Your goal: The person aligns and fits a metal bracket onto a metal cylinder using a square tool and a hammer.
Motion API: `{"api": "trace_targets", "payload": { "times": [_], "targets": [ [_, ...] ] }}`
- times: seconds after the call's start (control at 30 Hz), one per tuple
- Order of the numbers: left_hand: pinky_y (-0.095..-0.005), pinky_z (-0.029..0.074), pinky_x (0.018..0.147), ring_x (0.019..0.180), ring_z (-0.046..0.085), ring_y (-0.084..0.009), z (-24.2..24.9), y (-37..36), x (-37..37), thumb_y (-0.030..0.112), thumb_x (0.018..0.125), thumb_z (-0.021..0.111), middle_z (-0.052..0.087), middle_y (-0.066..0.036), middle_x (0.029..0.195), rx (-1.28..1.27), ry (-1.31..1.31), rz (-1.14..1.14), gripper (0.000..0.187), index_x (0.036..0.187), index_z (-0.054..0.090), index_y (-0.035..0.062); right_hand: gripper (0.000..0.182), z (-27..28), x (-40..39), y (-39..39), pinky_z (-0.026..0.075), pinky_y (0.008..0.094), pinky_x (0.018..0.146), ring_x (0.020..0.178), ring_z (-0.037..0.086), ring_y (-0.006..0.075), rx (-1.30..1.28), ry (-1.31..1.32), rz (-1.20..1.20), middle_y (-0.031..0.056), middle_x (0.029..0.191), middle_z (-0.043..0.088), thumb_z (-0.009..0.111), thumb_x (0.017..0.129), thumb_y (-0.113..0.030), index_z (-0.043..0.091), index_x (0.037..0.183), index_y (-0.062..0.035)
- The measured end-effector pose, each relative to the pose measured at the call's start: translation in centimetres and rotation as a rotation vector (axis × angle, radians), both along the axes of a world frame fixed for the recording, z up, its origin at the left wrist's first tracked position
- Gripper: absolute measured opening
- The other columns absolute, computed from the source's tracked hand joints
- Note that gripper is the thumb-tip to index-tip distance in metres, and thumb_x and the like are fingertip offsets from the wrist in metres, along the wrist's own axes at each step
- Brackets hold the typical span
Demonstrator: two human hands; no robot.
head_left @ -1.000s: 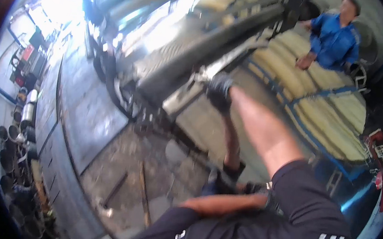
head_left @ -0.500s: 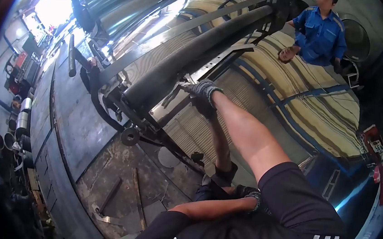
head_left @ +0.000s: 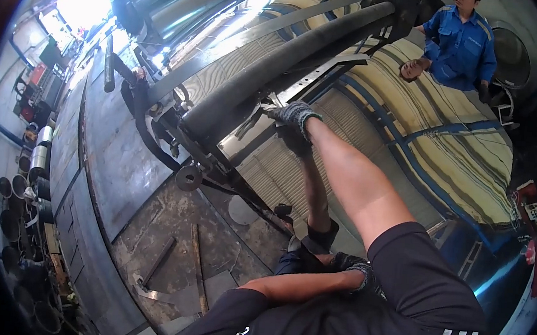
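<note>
My right hand [head_left: 297, 115], in a grey knitted glove, reaches up to a dark roller [head_left: 290, 67]. Its fingers are closed on a small metal clamp [head_left: 266, 108] beside the roller, partly hidden by the glove. Below the hand, a shiny mirror-like metal sheet [head_left: 357, 175] shows the reflection of the glove and forearm. My left hand [head_left: 368, 279], gloved too, is low in front of my body, close to the sheet. Its fingers are mostly turned away and hidden. A perforated metal strip [head_left: 314, 82] runs along below the roller.
A person in a blue shirt [head_left: 462, 50] stands beyond the sheet, also mirrored in it. Two bars [head_left: 198, 266] lie on the dirty floor. Dark metal plates [head_left: 117, 148] cover the floor at left, near several cylinders [head_left: 39, 157]. A red box [head_left: 533, 210] is at right.
The whole view has shifted slightly right and down. My right hand stays at the clamp beside the roller, and my left hand keeps its place near my body.
</note>
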State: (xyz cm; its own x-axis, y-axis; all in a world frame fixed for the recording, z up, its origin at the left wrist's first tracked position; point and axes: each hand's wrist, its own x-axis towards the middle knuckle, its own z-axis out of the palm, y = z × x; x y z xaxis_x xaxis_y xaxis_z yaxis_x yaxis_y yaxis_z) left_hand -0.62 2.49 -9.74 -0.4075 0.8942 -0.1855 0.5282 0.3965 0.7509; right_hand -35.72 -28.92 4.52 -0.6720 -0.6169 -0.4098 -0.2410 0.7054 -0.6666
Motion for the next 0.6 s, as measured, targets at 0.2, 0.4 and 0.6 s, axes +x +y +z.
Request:
{"api": "trace_targets", "payload": {
  "times": [0.2,0.4,0.6],
  "targets": [
    [-0.0461,0.056,0.078,0.083,0.070,-0.0274,-0.7,0.4,-0.7,0.029,0.076,0.078,0.074,-0.009,0.094,-0.021,0.001,-0.044,0.018,0.089,0.077,0.0161,0.071,1.6,1.5,0.7,0.053,0.0427,0.077,0.087,0.070,0.0297,-0.074,0.131,-0.002,0.0124,0.091,0.074,0.059,0.086,-0.070,0.073,0.112,-0.0062],
    [-0.0467,0.056,0.078,0.083,0.070,-0.0280,-0.7,-0.1,-1.6,0.028,0.078,0.077,0.073,-0.010,0.093,0.003,-0.002,-0.043,0.017,0.089,0.076,0.0155,0.075,1.6,0.1,0.2,0.053,0.0447,0.085,0.093,0.071,0.0333,0.050,0.079,0.035,0.0187,0.097,0.074,0.058,0.082,-0.074,0.075,0.107,-0.0051],
    [-0.0472,0.056,0.078,0.083,0.069,-0.0286,-0.8,-0.4,-1.2,0.028,0.079,0.077,0.073,-0.010,0.093,-0.009,-0.004,-0.064,0.016,0.088,0.076,0.0150,0.065,1.6,0.8,0.3,0.055,0.0404,0.073,0.078,0.072,0.0268,-0.028,0.267,0.032,0.0127,0.082,0.074,0.070,0.081,-0.065,0.076,0.095,-0.0014]
  ]
}}
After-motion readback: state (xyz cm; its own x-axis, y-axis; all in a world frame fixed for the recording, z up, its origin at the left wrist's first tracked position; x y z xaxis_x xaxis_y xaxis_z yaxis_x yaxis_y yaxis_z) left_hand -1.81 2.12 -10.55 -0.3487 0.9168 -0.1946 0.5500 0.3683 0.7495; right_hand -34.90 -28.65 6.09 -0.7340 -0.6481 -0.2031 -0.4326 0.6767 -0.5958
